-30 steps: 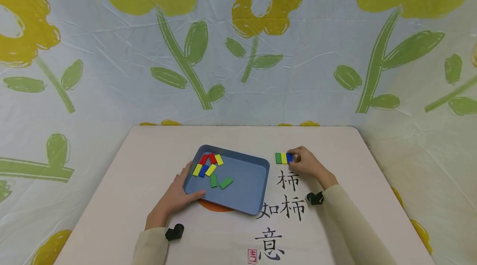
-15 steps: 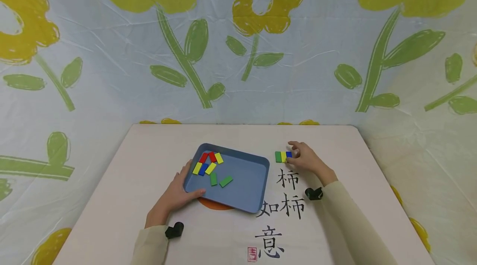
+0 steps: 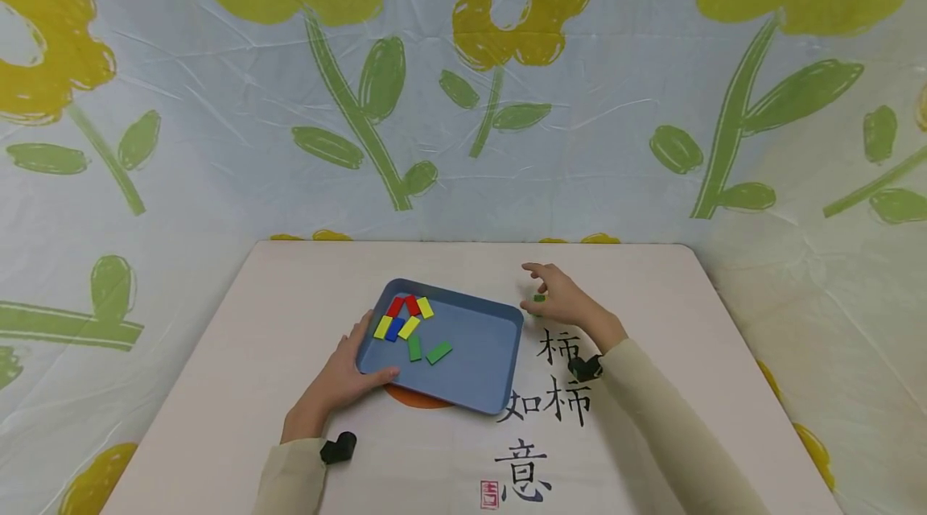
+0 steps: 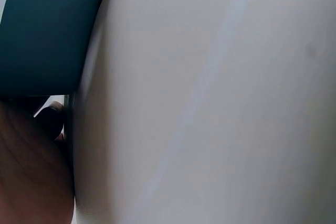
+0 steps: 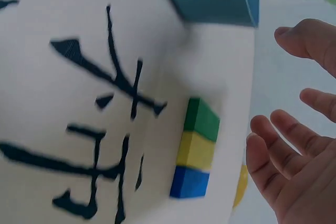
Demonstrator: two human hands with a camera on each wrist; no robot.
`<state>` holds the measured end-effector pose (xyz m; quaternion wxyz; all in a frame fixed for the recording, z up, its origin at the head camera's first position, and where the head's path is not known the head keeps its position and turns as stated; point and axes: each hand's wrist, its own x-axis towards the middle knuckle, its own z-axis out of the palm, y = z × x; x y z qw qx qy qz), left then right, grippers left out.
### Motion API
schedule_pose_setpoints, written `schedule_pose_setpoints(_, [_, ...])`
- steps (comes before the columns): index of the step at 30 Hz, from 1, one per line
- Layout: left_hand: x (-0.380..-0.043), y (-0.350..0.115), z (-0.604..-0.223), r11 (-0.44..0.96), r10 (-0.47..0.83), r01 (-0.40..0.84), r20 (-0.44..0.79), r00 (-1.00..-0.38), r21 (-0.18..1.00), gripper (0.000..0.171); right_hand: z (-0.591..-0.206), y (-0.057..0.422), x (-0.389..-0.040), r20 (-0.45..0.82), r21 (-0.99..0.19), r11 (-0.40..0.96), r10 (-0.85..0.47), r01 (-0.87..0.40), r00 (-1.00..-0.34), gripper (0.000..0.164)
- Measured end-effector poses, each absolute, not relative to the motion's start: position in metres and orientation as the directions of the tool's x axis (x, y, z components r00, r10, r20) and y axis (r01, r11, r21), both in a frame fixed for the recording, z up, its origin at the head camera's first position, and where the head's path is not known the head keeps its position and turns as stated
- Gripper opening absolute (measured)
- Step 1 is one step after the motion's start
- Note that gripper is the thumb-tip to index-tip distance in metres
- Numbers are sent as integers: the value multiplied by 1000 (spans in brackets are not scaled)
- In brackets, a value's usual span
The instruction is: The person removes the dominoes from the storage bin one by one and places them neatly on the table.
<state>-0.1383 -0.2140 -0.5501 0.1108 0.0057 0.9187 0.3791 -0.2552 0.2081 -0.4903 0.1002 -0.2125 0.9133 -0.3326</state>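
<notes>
My left hand (image 3: 333, 386) grips the near left corner of the blue-grey tray (image 3: 474, 362), thumb over the rim. In the left wrist view the tray's dark wall (image 4: 50, 35) fills the upper left. Several flat blocks lie in the tray's left half: red (image 3: 396, 306), yellow (image 3: 409, 327), blue (image 3: 394, 329) and green (image 3: 438, 352). Right of the tray my right hand (image 3: 572, 307), fingers spread and holding nothing, hovers over a row of three touching blocks. The right wrist view shows this row as green (image 5: 203, 119), yellow (image 5: 195, 149) and blue (image 5: 190, 183).
The pale table mat bears black written characters (image 3: 523, 471) and a red seal print (image 3: 489, 495). Part of an orange print (image 3: 420, 398) shows under the tray's near edge. A flower-patterned cloth (image 3: 615, 177) stands behind the table.
My right hand has let go of the blue block at the row's right end and moved left over the row, its fingers spreading. The left hand and tray have stayed still.
</notes>
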Motion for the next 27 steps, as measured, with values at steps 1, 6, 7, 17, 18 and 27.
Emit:
schedule_pose_setpoints(1, [-138, -214, -550, 713, 94, -74, -200, -975, 697, 119, -489, 203, -255, -46, -647, 689, -463, -327, -885, 77])
schedule_pose_setpoints(6, [-138, -214, -550, 706, 98, -72, -198, -975, 704, 119, -480, 179, -253, -37, -643, 674, -501, -363, -864, 77])
schedule_pose_setpoints(7, [-138, -214, -550, 705, 99, -71, -196, -976, 706, 119, -477, 174, -252, -33, -643, 670, -509, -372, -860, 76])
schedule_pose_setpoints(17, [-138, -215, -551, 699, 103, -68, -194, -976, 712, 117, -464, 121, -247, -12, -620, 628, -607, -470, -795, 70])
schedule_pose_setpoints(18, [-139, -215, -551, 700, 102, -69, -195, -975, 710, 117, -464, 117, -246, -10, -623, 619, -618, -478, -786, 70])
schedule_pose_setpoints(27, [-140, -215, -550, 708, 93, -84, -210, -973, 701, 118, -477, 81, -239, -56, -618, 559, -732, -552, -679, 52])
